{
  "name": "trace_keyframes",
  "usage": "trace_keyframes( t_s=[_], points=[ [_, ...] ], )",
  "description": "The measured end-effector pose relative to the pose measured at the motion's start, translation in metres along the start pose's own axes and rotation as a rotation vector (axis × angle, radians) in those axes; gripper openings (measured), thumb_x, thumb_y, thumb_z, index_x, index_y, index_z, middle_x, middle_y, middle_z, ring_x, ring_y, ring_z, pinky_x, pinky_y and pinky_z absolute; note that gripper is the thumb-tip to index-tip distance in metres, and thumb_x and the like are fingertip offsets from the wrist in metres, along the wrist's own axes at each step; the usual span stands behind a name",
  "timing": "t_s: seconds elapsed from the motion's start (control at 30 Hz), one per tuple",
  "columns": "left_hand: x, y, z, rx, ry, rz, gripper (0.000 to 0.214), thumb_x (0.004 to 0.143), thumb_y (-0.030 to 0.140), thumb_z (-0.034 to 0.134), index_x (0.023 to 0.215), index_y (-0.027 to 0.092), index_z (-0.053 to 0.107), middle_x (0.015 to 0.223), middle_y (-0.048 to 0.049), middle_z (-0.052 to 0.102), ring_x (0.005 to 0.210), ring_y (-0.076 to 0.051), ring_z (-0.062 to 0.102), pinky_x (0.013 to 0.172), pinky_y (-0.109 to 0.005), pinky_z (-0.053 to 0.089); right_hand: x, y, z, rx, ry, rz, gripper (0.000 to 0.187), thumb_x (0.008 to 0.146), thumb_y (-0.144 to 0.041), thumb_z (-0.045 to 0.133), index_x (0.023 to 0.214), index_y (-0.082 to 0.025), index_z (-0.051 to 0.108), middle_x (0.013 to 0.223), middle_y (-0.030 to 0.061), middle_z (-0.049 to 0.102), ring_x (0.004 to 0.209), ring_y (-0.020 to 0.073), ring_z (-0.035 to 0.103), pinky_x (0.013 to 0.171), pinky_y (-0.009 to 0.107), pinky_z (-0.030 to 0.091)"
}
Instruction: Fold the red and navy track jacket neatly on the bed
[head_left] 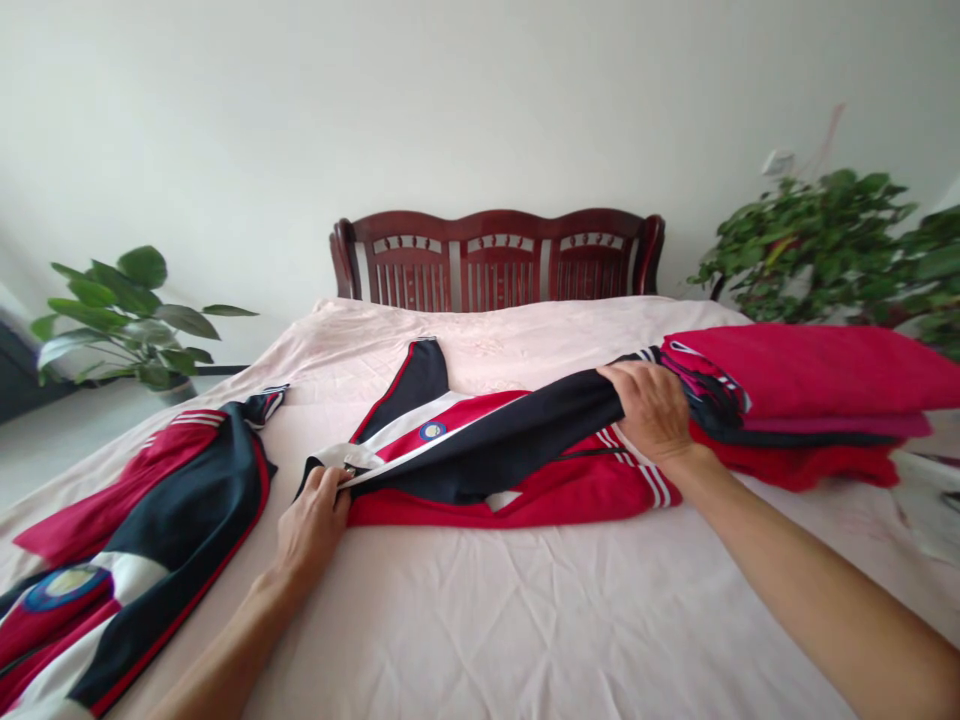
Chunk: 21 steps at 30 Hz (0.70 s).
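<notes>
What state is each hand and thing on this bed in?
Middle red, white, navy fabric jacket: laid out, navy sleeve across it
Left hand: gripping this jacket
Right hand: gripping that sleeve
Left-side red, white, navy fabric jacket: loose, partly cropped
Red-topped clothes stack: folded, piled
Pale pink bedsheet: wrinkled

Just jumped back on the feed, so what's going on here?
A person is handling a red, white and dark jacket laid out on a bed. The left hand grips it near the collar, while the right hand holds one dark sleeve toward its cuff, stretched across the jacket. The other sleeve points toward the headboard. A similar garment lies spread at left, and a stack of folded clothes sits at right.
</notes>
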<state>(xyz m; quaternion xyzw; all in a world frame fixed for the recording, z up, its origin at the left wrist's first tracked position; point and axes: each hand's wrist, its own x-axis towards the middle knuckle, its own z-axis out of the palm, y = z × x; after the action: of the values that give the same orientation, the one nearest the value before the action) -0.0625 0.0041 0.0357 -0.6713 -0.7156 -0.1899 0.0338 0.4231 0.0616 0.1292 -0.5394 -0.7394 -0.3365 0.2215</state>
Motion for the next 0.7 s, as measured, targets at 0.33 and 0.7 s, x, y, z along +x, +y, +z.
trace_keyframes(
  t_s=[0.33,0.7],
  points=[
    [-0.007,0.008,-0.005,0.115,0.155,0.225,0.024,0.088,0.016,0.049,0.109,0.023,0.059,0.118,-0.0065,0.06,0.107,-0.027,0.056,0.09,-0.039,0.044,-0.057,0.022,0.029,0.79,-0.804,0.083,0.065,0.068,-0.02,0.053,0.133,-0.025,0.059,0.134,0.0074,0.062,0.124,0.0284,0.057,0.103,0.041,0.045],
    [-0.022,0.057,-0.015,-0.273,-0.14,0.649,0.023,0.101,0.027,0.039,0.091,0.023,0.059,0.09,-0.0015,0.063,0.084,-0.016,0.059,0.077,-0.028,0.044,0.026,-0.011,0.042,0.408,-0.798,-0.072,0.015,0.067,-0.027,0.071,0.081,-0.023,0.072,0.083,0.0012,0.074,0.076,0.019,0.066,0.066,0.025,0.045]
  ],
)
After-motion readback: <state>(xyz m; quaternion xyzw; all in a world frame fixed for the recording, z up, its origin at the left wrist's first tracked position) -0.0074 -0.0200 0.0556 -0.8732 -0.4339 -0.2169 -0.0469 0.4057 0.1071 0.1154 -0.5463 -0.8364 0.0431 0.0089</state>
